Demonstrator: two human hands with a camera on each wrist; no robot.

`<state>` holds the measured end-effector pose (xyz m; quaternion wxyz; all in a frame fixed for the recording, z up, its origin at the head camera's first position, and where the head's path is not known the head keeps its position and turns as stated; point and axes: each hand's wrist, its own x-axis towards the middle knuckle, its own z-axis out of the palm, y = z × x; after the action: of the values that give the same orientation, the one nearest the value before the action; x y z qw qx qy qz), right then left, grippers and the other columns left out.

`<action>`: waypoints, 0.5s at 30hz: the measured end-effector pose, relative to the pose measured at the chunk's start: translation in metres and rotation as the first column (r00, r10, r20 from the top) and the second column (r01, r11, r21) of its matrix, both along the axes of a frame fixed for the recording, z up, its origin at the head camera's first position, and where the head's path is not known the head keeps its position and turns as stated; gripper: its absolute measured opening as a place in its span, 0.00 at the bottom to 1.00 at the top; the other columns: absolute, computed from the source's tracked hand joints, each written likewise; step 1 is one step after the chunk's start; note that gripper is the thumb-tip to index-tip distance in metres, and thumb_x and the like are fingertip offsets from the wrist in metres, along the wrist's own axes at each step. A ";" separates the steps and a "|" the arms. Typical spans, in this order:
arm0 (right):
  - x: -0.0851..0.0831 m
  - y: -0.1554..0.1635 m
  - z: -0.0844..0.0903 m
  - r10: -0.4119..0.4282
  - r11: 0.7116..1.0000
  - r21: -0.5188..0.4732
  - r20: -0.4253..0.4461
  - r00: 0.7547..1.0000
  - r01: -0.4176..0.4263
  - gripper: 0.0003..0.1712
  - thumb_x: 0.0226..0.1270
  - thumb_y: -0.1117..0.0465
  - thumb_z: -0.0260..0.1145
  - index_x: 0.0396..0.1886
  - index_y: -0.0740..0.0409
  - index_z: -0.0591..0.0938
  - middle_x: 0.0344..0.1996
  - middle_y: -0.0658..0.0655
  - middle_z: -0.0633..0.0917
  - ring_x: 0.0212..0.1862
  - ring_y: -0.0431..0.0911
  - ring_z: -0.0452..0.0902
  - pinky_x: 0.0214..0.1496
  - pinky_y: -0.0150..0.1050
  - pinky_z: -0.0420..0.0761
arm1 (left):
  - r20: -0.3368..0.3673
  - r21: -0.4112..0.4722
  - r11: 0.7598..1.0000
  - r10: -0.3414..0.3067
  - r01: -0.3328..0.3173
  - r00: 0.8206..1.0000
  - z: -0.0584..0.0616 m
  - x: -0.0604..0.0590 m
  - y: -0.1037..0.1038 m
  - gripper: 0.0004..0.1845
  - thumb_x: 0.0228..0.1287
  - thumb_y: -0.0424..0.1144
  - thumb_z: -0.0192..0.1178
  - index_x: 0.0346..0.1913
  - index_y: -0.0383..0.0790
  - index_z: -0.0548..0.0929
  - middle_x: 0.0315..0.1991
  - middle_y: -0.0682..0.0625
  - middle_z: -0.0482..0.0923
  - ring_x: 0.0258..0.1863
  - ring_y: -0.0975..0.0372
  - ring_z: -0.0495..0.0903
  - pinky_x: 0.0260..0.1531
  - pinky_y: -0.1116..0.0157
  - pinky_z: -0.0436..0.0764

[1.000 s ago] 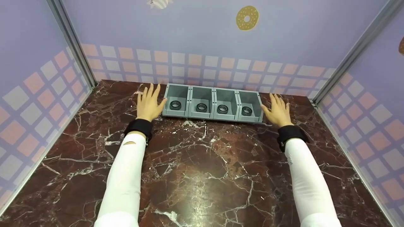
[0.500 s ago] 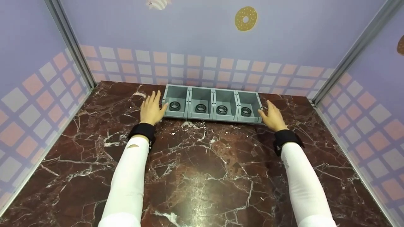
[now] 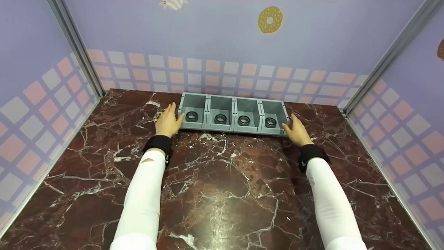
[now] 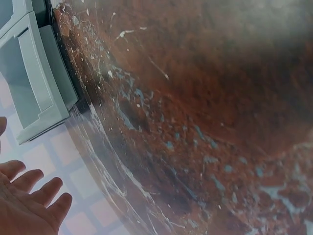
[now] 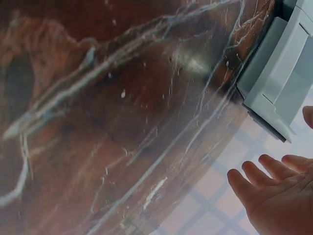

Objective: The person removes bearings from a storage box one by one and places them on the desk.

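Observation:
A row of several joined grey bins stands at the back of the marble table, each with a black ring inside, such as one ring at the left end. My left hand lies with straight fingers against the row's left end. At the right end my right hand does the same. The left wrist view shows the bin corner just beyond my left fingers. In the right wrist view the bin's end sits close to my right fingers.
The dark red marble table is boxed in by patterned walls on three sides, with metal posts in the back corners. The bins stand near the back wall.
Both hands have slid inward and turned edge-on against the two ends of the bin row. The bins have stayed in place.

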<state>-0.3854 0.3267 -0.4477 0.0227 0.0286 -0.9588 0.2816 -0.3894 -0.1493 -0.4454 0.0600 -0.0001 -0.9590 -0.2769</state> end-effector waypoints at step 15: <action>-0.006 -0.007 -0.013 -0.053 0.998 -0.030 -0.005 0.999 0.053 0.38 0.81 0.58 0.53 0.79 0.75 0.53 0.72 0.80 0.67 0.75 0.71 0.64 0.80 0.62 0.63 | 0.048 0.098 0.992 0.078 -0.082 0.996 -0.010 -0.004 0.013 0.34 0.79 0.48 0.52 0.80 0.36 0.59 0.78 0.36 0.64 0.75 0.41 0.68 0.73 0.43 0.71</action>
<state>-0.3910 0.3194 -0.4602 0.0335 0.0038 -0.9549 0.2952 -0.3930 -0.1368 -0.4554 0.0496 0.0475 -0.9442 -0.3220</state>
